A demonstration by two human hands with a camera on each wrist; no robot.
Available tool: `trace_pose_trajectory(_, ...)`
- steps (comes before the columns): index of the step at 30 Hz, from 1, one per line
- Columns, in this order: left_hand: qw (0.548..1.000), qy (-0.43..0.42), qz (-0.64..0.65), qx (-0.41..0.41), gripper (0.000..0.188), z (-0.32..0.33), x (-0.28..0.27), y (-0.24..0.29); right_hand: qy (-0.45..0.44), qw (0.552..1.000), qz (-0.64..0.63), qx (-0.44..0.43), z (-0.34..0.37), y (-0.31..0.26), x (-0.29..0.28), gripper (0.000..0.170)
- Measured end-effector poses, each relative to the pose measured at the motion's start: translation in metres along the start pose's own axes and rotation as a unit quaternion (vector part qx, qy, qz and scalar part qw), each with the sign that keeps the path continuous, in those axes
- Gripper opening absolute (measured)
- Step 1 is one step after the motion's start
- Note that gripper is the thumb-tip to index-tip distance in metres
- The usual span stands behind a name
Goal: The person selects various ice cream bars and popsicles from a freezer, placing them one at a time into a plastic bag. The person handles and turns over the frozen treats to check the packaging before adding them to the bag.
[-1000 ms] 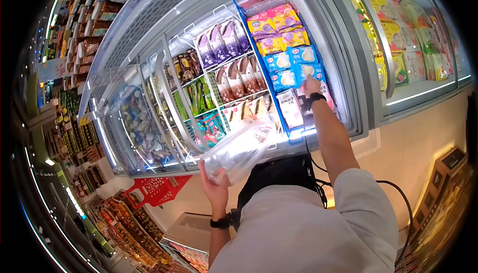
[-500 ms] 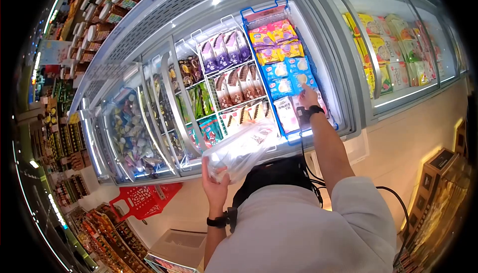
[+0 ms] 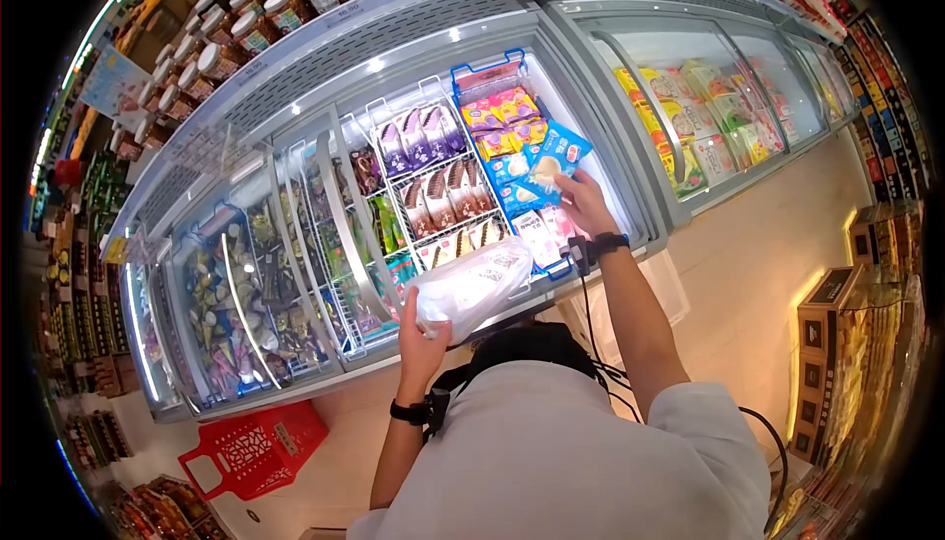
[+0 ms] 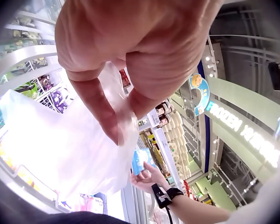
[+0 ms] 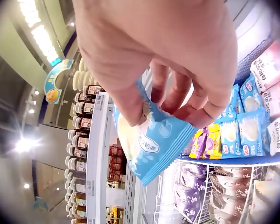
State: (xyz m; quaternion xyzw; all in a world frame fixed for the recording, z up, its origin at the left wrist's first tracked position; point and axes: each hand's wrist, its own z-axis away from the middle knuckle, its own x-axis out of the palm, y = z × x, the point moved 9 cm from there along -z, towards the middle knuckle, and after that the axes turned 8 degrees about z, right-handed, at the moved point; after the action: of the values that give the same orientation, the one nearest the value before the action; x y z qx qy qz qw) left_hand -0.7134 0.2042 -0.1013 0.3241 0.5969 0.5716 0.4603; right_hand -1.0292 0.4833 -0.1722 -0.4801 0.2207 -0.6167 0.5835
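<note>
My right hand (image 3: 591, 207) pinches a blue ice cream packet (image 5: 154, 144) by its edge, thumb on one side and fingers on the other. In the head view, the packet is tilted over the blue-rimmed basket (image 5: 252, 161). More blue packets (image 3: 510, 168) lie in that basket, between yellow-and-pink packets (image 3: 504, 119) and white-and-pink ones (image 3: 537, 237). My left hand (image 3: 425, 338) holds a clear plastic bag (image 3: 477, 286) over the freezer's front edge. The left wrist view shows the thumb and a finger pinching the bag's thin film (image 4: 60, 144).
White wire baskets beside the blue one hold purple packets (image 3: 418, 138) and brown packets (image 3: 448, 195). Glass lids with curved handles (image 3: 346, 230) cover the freezer's left part. A red shopping basket (image 3: 258, 451) is on the floor. Jars (image 3: 285, 8) line the shelf behind.
The right hand, earlier reaching down among the blue packets, has lifted one up. The left hand keeps holding the bag. The head view has shifted, showing more of the right-hand freezer.
</note>
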Motion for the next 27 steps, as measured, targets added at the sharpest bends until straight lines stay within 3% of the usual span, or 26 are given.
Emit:
trace_pose_trajectory(4,0.986,-0.017,0.13,-0.104,0.079,0.006,0.0,-0.001,-0.015,0.999,-0.001,-0.051,0.031,-0.025,0.03,0.047)
trace_pose_trajectory(10,0.99,-0.033,0.12,-0.059,0.077,0.005,-0.003,0.004,-0.047,0.994,-0.003,-0.101,0.077,-0.053,0.073,0.043)
trace_pose_trajectory(12,0.988,-0.027,0.13,-0.083,0.077,0.009,-0.006,0.007,-0.062,0.992,-0.007,-0.11,0.08,-0.058,0.082,0.041)
trace_pose_trajectory(13,0.986,-0.023,0.134,-0.095,0.077,0.01,-0.006,0.011,-0.064,0.993,0.0,-0.102,0.081,-0.058,0.085,0.041)
trace_pose_trajectory(16,0.999,0.003,0.038,-0.014,0.077,0.007,-0.011,-0.005,-0.069,0.994,0.02,-0.082,0.079,-0.066,0.09,0.041)
trace_pose_trajectory(18,0.996,0.018,0.074,-0.04,0.077,0.01,-0.009,-0.013,-0.074,0.994,0.03,-0.071,0.077,-0.07,0.094,0.042)
trace_pose_trajectory(27,0.998,0.06,0.0,-0.018,0.077,0.013,0.0,-0.002,-0.23,0.971,-0.042,-0.056,0.054,-0.093,0.121,0.036)
